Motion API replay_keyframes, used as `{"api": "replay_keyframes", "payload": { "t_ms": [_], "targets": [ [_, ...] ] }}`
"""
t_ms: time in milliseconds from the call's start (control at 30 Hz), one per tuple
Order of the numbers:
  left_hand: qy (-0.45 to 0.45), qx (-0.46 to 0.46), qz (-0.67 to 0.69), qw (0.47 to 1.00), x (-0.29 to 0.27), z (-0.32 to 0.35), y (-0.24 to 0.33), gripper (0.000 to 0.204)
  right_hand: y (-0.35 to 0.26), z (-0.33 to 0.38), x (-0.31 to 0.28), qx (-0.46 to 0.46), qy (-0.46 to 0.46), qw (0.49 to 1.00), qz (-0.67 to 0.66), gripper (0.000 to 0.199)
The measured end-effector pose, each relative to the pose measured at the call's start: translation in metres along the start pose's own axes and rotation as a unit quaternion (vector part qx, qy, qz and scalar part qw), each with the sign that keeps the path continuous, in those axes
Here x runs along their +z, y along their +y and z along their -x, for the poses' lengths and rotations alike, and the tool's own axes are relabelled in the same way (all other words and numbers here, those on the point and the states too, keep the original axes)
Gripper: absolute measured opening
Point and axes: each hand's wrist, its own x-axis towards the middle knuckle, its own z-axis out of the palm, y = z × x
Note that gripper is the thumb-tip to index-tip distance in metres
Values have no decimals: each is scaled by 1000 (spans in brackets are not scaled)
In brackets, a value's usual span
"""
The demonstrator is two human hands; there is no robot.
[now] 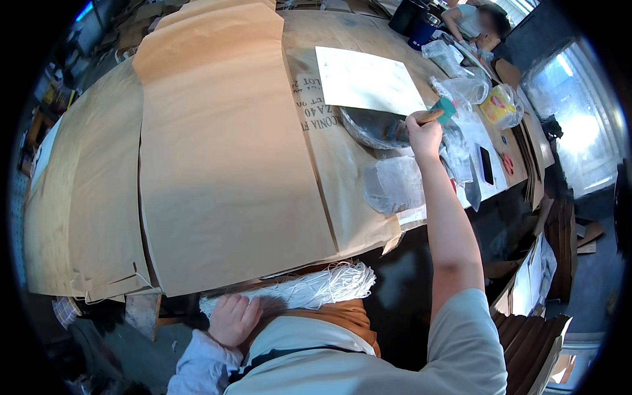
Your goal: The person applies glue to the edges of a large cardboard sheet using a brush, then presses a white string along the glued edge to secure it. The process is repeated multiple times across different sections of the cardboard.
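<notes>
My right hand (426,135) is closed around a brush-like tool with a wooden handle and a green end (446,109), held over the right part of the worktable. Just left of it, a dark shallow basin (368,128) is partly covered by a white sheet (368,79). At my lap, my left hand (234,320) has its fingers curled on the left end of a bundle of white string (329,288). Large brown paper sheets (224,164) lie stacked in front of me, their near edge close to the string.
Clear plastic bags (454,59), a yellow package (500,105), a phone (486,164) and red scissors (507,163) lie at the table's right. A dark blue cup (423,31) stands at the back, near another person (477,23). Folded cardboard (530,345) is at my right side.
</notes>
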Motion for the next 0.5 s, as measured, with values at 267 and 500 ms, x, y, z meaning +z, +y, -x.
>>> {"api": "replay_keyframes", "payload": {
  "t_ms": [267, 500],
  "targets": [
    [-56, -206, 68, 974, 40, 62, -1, 21, -44, 10, -47, 116, -61, 976, -174, 28],
    [6, -147, 62, 987, 2, 36, 15, 8, -42, -5, -46, 5, -66, 993, 102, 40]
  ]
}}
